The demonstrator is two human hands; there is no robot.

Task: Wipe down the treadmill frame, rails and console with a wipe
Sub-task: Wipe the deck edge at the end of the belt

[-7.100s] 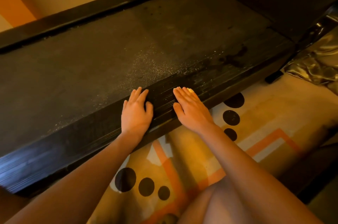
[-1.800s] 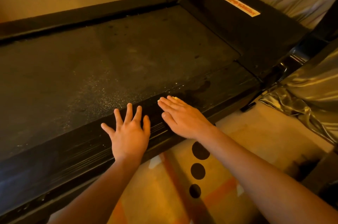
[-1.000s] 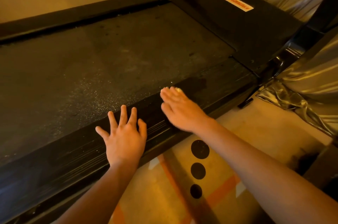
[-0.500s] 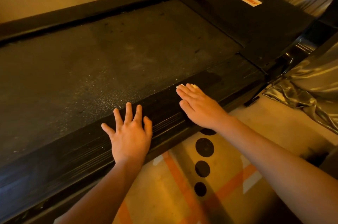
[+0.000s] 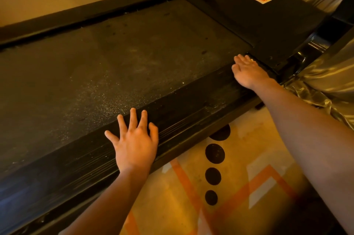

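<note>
A black treadmill lies low across the view, with a dusty belt [image 5: 118, 66] and a ribbed near side rail [image 5: 191, 108]. My left hand [image 5: 135, 141] rests flat on that rail with fingers spread. My right hand [image 5: 249, 71] lies flat at the rail's far right end, beside the motor cover [image 5: 268, 22]. A sliver of pale wipe [image 5: 252, 60] shows under its fingertips; the rest of it is hidden by the hand.
The far side rail [image 5: 92, 12] runs along a tan wall. A shiny curtain [image 5: 325, 85] bunches at the right, close to the treadmill's front corner. Below the near rail lies a patterned floor mat [image 5: 239, 186] with black dots and orange lines.
My right hand has slid along the near rail to the right, up to the motor cover. My left hand has stayed pressed on the rail.
</note>
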